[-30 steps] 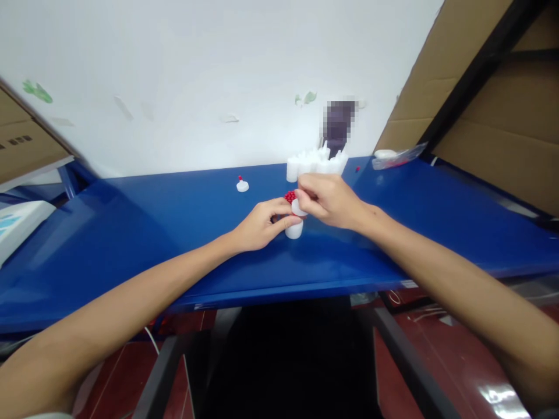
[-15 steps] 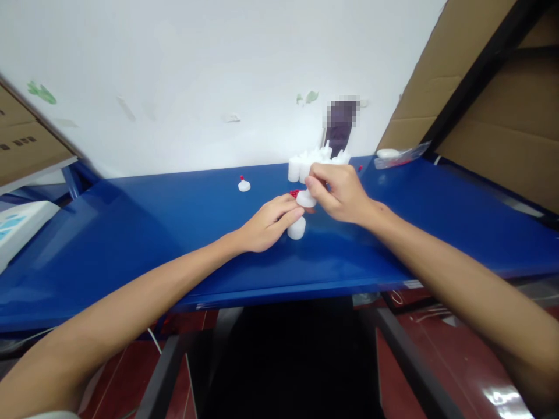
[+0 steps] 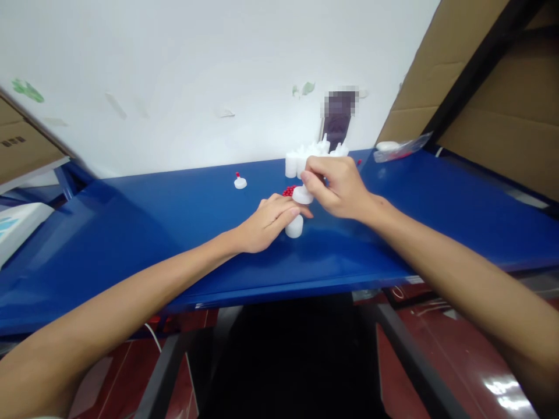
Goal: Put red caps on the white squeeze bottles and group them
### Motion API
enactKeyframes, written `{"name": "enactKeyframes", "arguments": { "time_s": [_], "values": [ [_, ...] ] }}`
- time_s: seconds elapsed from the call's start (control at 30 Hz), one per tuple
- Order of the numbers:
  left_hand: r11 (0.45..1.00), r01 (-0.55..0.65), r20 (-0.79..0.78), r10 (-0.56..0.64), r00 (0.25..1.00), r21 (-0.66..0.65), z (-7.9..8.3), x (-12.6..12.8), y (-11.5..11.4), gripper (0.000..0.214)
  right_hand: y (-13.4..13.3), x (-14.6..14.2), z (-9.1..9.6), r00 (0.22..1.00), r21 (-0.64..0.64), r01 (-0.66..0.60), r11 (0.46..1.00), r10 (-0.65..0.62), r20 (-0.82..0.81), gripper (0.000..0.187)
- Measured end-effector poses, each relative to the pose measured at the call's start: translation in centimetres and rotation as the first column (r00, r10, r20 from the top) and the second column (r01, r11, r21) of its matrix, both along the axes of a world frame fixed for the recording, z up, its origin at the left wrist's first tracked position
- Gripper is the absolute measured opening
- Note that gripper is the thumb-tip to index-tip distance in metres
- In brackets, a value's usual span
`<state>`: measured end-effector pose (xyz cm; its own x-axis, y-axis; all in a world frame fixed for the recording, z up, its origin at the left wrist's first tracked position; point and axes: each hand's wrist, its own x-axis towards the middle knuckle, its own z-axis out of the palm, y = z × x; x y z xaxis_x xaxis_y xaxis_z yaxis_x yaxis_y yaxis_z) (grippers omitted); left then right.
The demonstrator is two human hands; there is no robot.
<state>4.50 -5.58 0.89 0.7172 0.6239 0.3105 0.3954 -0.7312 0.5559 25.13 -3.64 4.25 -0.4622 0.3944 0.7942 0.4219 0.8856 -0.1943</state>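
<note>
Pinching cap [image 3: 303, 195], loosely cupping bottle [image 3: 294, 228], the hands [image 3: 266, 226] [image 3: 339, 189] curl.

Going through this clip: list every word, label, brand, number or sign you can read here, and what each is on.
No text is legible.
Brown cardboard box at left: dark printed marks, too small and blurred to read.
Flat white object with pale-blue patches, left edge: no readable characters.
White cylindrical plastic bottle at the left hand and round white plastic cap in the right hand: no lettering visible.
</note>
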Motion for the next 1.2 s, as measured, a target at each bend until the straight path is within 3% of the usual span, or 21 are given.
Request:
{"name": "enactKeyframes", "arguments": {
  "time_s": [0.2,0.43,0.67,0.93,1.2],
  "values": [
    [0.999,0.014,0.030,-0.015,0.999,0.030,-0.1,0.3,-0.1,0.050,0.1,0.0,-0.2,1.000,0.015,-0.007,1.000,0.007,0.001,0.033],
    [0.993,0.092,-0.075,-0.086,0.993,0.079,-0.2,0.2,-0.2,0.043,0.1,0.0,-0.4,1.000,0.006,-0.014,1.000,0.014,0.006,0.033],
    [0.997,0.018,-0.131,-0.008,0.991,0.070,-0.3,0.2,-0.2,0.043,-0.4,-0.1,-0.5,0.996,-0.029,-0.083,0.996,0.084,0.020,0.033],
    [0.998,-0.040,0.017,0.041,0.999,-0.044,0.0,0.4,-0.1,0.037,-0.4,-0.2,-0.9,0.986,-0.081,-0.115,0.990,0.124,0.112,0.031],
    [0.993,0.000,0.144,0.017,0.989,-0.116,-0.3,0.2,0.3,0.034,-0.9,-0.3,-0.6,0.985,-0.087,-0.153,0.984,0.159,0.070,0.028]
  ]
}}
